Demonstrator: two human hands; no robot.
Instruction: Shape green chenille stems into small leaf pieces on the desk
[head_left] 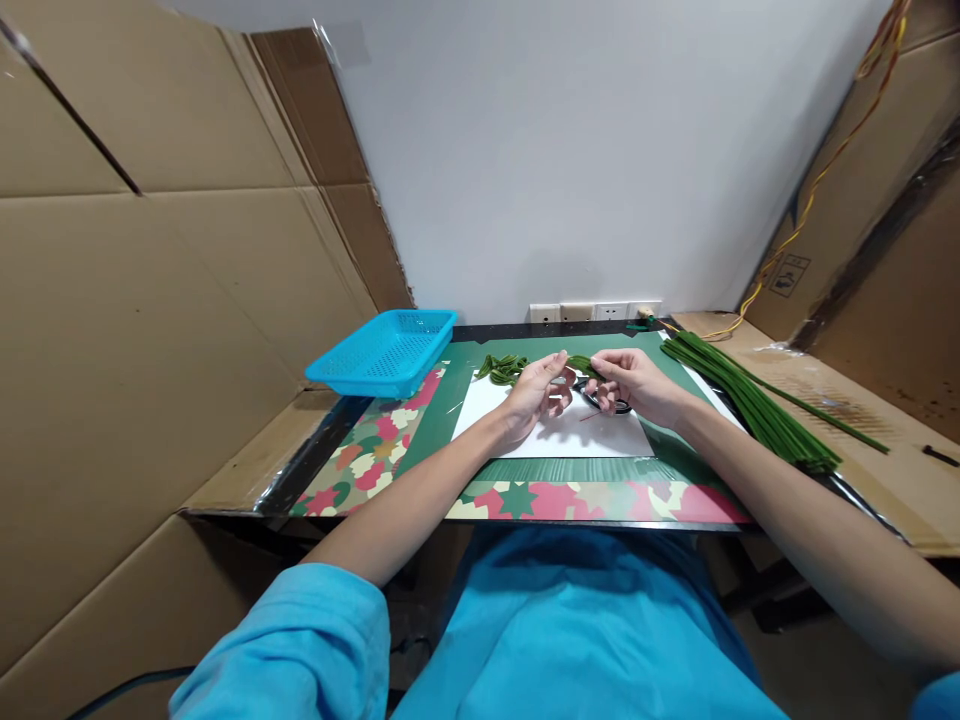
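Note:
My left hand (536,392) and my right hand (634,385) meet over a white sheet (555,430) on the green mat (450,400). Both pinch a short bent green pipe cleaner (581,364) between their fingertips. Under my right hand lies a pair of black scissors (600,400), partly hidden. A small heap of bent green pieces (502,368) lies just left of my left hand.
A blue plastic basket (384,352) stands at the table's left rear. A bundle of long green pipe cleaners (750,400) lies at the right. Cardboard walls enclose both sides. Wall sockets (592,312) sit at the back edge. A camouflage-patterned strip (585,500) runs along the front.

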